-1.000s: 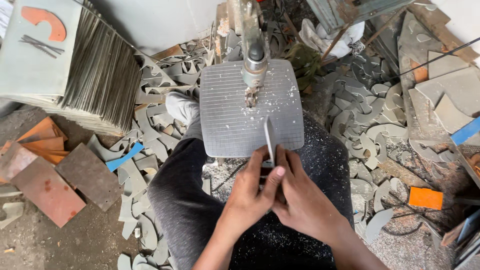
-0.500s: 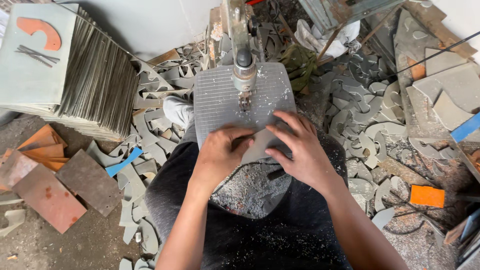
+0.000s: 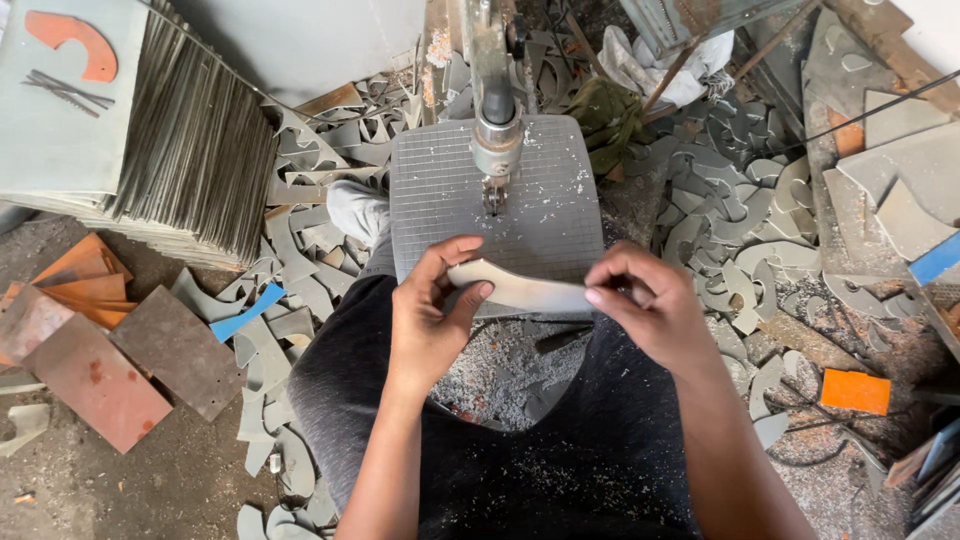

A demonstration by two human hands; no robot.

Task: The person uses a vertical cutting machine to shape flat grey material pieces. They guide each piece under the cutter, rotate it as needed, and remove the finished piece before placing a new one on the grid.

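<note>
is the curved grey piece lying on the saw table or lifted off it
Lifted off: the curved grey piece is held by the left hand and right hand at the saw table front edge.

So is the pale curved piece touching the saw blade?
No, both hands, left hand and right hand, hold the curved piece well short of the blade.

the right end of the pale curved piece (image 3: 520, 290) is hidden under the right hand's (image 3: 650, 315) fingers. the saw's upper arm (image 3: 487, 45) and the tile stack (image 3: 120, 130) are cut off by the top edge. both forearms leave the bottom edge.
</note>
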